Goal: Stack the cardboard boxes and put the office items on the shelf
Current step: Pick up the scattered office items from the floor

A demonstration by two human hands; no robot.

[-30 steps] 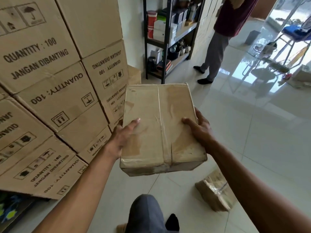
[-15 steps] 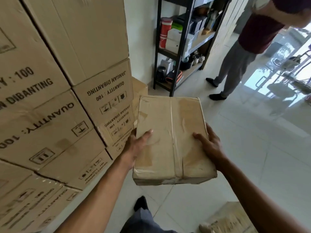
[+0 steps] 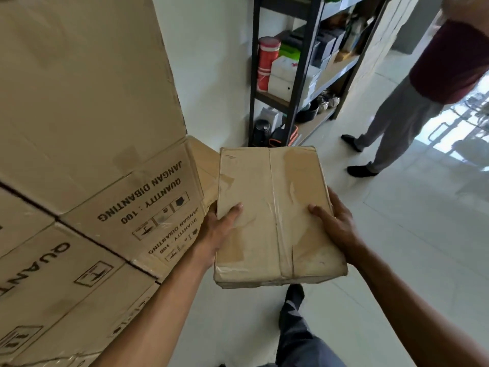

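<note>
I carry a flat taped cardboard box (image 3: pixel 275 207) at waist height in front of me. My left hand (image 3: pixel 219 231) grips its left edge, thumb on top. My right hand (image 3: pixel 336 226) grips its right edge the same way. A tall stack of printed cardboard boxes (image 3: pixel 87 154) fills the left side, close to my left arm. A smaller box (image 3: pixel 203 162) sits low at the stack's far end, just beyond the carried box. A black metal shelf (image 3: pixel 301 72) with office items stands ahead against the white wall.
A person in grey trousers and a dark red top (image 3: pixel 412 102) stands at the right of the shelf. White tiled floor (image 3: pixel 410 247) stretches to the right. My own leg (image 3: pixel 296 335) is below the carried box.
I have walked forward along the stack with the box; the shelf and the standing person are nearer. The wrapped parcel on the floor has dropped out of view. Both hands keep their hold.
</note>
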